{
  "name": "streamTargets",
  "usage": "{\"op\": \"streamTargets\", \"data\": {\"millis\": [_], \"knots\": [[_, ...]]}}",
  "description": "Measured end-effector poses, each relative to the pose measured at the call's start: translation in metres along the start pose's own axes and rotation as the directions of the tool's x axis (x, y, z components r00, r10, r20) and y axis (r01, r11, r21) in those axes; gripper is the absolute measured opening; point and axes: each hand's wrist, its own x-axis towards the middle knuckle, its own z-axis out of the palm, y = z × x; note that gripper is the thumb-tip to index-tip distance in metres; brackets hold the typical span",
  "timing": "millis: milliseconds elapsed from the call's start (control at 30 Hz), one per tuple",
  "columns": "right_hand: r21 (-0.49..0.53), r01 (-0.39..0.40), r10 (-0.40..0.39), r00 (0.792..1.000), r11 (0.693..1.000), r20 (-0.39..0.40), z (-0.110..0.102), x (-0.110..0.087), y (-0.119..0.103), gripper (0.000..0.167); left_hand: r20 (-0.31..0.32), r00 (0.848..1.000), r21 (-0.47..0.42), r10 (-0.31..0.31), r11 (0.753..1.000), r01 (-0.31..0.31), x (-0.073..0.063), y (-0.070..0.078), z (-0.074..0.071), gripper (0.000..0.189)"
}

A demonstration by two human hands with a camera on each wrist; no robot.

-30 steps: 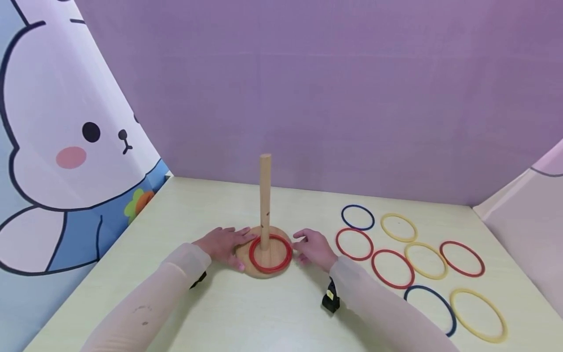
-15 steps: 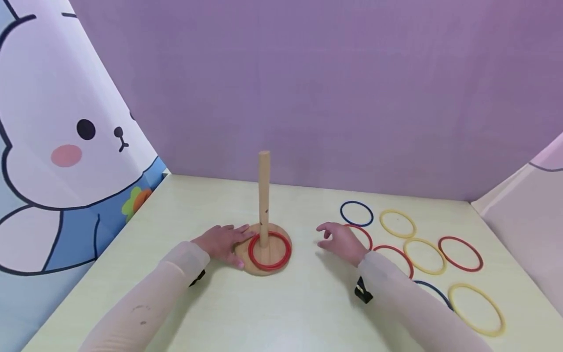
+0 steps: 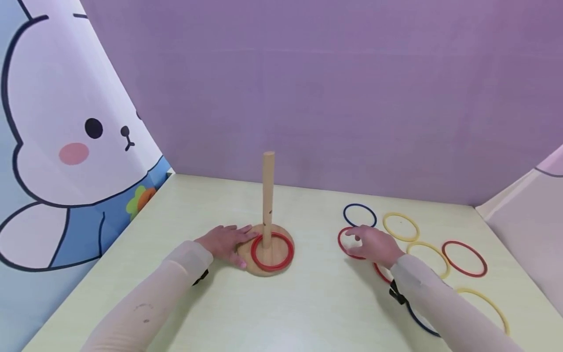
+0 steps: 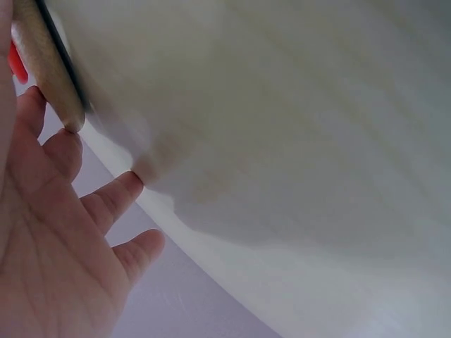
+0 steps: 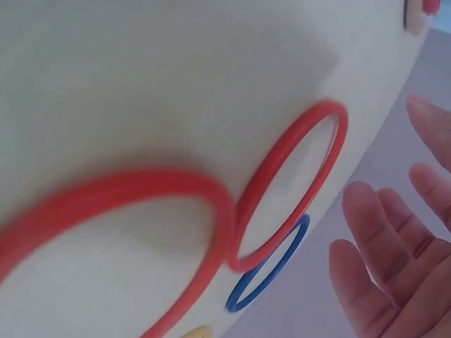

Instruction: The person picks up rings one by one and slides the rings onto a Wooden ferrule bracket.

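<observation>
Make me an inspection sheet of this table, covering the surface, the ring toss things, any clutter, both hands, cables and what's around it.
Surface: pale yellow-green table, bare in front.
Job's things: wooden peg stand upright, one red ring lying on its base around the peg. Loose rings flat at the right: a red ring under the right hand, a blue ring behind it, yellow rings, more red and blue partly hidden by the forearm.
Clutter: nothing seen.
Hands: left hand rests flat at the base's edge; right hand open over the loose red ring, contact unclear.
Cables: nothing seen; dark wrist mounts only.
Surroundings: purple backdrop, rabbit-print cloth at left.
</observation>
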Motion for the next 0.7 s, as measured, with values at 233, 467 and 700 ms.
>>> {"op": "streamTargets", "data": {"millis": [233, 467, 700], "knots": [[-0.071, 0.017, -0.01, 0.995, 0.997, 0.102, -0.007, -0.003, 0.005, 0.04, 0.001, 1.0, -0.004, -0.007, 1.0, 0.007, 0.0, 0.002, 0.0, 0.094], [-0.137, 0.05, -0.024, 0.983, 0.989, 0.182, -0.01, -0.003, 0.006, 0.032, 0.007, 1.0, -0.019, -0.015, 1.0, 0.016, -0.001, 0.004, -0.002, 0.092], [-0.149, 0.017, 0.015, 0.978, 0.989, 0.21, -0.007, -0.001, 0.009, 0.02, 0.011, 1.0, -0.025, -0.019, 0.999, 0.02, -0.002, 0.005, -0.002, 0.093]]}}
